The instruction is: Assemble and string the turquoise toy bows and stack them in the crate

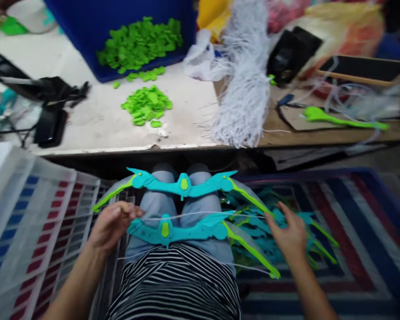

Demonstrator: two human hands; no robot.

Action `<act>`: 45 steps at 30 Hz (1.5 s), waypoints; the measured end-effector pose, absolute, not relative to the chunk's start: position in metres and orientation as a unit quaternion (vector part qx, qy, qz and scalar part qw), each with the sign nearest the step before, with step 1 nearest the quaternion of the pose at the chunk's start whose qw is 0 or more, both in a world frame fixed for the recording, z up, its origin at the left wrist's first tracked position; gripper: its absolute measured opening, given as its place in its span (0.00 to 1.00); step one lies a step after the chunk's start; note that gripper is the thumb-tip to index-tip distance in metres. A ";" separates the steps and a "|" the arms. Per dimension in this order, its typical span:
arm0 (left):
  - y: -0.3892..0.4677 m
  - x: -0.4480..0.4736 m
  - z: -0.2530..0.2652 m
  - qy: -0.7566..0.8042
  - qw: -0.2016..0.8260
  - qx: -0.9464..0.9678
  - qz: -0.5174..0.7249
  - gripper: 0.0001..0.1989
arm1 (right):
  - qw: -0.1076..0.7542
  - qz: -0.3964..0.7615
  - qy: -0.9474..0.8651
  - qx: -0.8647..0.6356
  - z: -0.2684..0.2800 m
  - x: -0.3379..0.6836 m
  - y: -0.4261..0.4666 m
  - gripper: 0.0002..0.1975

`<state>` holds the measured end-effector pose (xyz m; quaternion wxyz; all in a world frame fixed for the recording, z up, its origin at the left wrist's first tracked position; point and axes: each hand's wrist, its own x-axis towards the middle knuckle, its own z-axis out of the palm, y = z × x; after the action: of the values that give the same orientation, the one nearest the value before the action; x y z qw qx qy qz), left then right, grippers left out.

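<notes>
Two turquoise-and-green toy bows lie crosswise over the person's lap at the lower centre of the frame. The upper bow [184,183] has its long axis running nearly level from left to right; its grip bulges toward the top of the frame and its green tips sweep down and outward. The lower bow [186,233] lies almost parallel, its right tip pointing to the lower right, its left end hidden by the left hand [115,222].

The left fingers are pinched together on a white cord [200,214] that stretches rightward between the bows. The right hand [289,229] has thumb and fingers parted beside the upper bow's right tip; whether they grip it, I cannot tell.

Above the lap, the edge of the counter [96,129] crosses the frame. On it are loose green pieces [146,104], a blue bin [76,31] and a bundle of white strands [243,93]. A white crate [50,213] crowds the left side; more bow parts [258,233] are heaped beside the right hand.
</notes>
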<state>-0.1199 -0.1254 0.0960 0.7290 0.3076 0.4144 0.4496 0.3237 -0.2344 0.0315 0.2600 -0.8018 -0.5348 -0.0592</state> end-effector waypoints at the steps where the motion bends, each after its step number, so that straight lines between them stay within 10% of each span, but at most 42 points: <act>1: -0.133 -0.112 0.093 0.424 0.729 0.292 0.452 0.15 | 0.271 -0.085 -0.558 -0.780 0.042 0.311 -0.218 0.19; 5: -0.143 -0.079 0.086 0.446 0.725 0.235 0.469 0.19 | 0.292 -0.023 -0.738 -0.608 0.064 0.213 -0.143 0.11; 13: -0.135 -0.068 0.103 0.388 0.770 0.197 0.467 0.21 | 0.004 0.171 -0.871 -0.460 0.032 0.074 -0.051 0.30; 23: -0.087 -0.127 0.086 0.516 0.501 0.188 0.669 0.19 | -0.005 0.457 -0.791 -0.406 0.044 0.124 0.000 0.27; 45: -0.072 -0.165 0.081 0.624 0.368 0.337 0.602 0.08 | 0.002 0.492 -0.763 -0.420 0.047 0.120 0.003 0.26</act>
<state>-0.1649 -0.0722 0.0810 0.3678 0.3373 0.6238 0.6015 0.1195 0.0034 0.0468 0.0021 -0.4195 -0.7627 0.4922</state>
